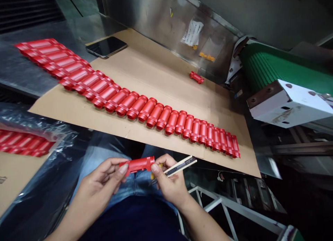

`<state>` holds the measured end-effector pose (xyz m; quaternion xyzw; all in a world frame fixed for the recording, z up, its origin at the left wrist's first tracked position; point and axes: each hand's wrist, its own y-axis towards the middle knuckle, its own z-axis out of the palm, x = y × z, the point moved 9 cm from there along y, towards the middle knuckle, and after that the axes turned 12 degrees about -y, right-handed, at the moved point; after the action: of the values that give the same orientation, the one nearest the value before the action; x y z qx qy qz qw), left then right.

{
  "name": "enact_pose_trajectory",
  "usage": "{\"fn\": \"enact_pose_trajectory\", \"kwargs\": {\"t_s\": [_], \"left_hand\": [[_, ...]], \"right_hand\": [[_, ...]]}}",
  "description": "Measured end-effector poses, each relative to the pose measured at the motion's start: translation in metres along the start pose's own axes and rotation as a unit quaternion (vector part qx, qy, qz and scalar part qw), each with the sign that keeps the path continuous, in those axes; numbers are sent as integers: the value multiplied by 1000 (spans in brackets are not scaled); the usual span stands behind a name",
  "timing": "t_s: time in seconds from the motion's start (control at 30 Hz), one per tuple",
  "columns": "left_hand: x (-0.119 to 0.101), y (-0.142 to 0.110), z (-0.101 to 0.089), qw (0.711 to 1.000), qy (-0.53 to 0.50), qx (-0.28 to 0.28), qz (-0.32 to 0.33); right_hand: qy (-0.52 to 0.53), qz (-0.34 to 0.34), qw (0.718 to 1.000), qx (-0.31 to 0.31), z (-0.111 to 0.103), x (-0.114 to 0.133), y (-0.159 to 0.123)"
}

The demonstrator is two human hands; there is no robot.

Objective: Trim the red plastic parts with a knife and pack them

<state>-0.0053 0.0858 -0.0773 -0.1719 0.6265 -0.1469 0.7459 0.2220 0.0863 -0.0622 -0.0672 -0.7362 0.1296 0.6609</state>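
Note:
My left hand (104, 180) grips a red ribbed plastic part (137, 165), which lies roughly level above my lap. My right hand (169, 182) holds a slim pale utility knife (180, 167), with its fingertips close to the part's ribbed end. A long curved row of similar red parts (137, 107) lies side by side on a cardboard sheet (166, 67) in front of me. One small red part (196, 77) sits apart near the sheet's far edge.
A black smartphone (106, 46) rests at the sheet's far left corner. A plastic bag of red parts (23, 142) lies to my left. A green conveyor belt (265, 66) and white metal housing (288, 104) stand at right, beyond a stainless steel wall (166, 19).

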Motion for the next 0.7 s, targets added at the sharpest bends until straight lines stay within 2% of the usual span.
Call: {"fn": "enact_pose_trajectory", "kwargs": {"t_s": [0.13,0.2,0.3,0.37,0.43,0.5,0.57,0.63,0.7], "left_hand": [[13,6,-8,1000,-1,-18,-3],[4,3,-6,999,8,-29,45],[-25,-9,6,983,8,-12,182],[-33,-13,11,976,-36,-5,213],[-24,-9,10,981,-116,-31,155],[-5,-1,14,977,-205,-43,47],[8,5,24,962,-269,-40,-37],[10,8,29,949,-305,-50,-63],[4,6,28,942,-326,-72,-42]], "right_hand": [[-85,-106,990,-38,-5,18,-6],[-124,-130,982,-63,-9,22,-7],[-79,-74,992,-68,-11,7,-5],[-12,-23,999,-43,-6,-7,-4],[-12,-42,998,-36,-1,-4,-5],[-99,-143,982,-67,0,18,-9],[-197,-252,942,-103,3,42,-17],[-238,-309,914,-113,9,56,-22],[-231,-308,918,-96,14,58,-23]]}}
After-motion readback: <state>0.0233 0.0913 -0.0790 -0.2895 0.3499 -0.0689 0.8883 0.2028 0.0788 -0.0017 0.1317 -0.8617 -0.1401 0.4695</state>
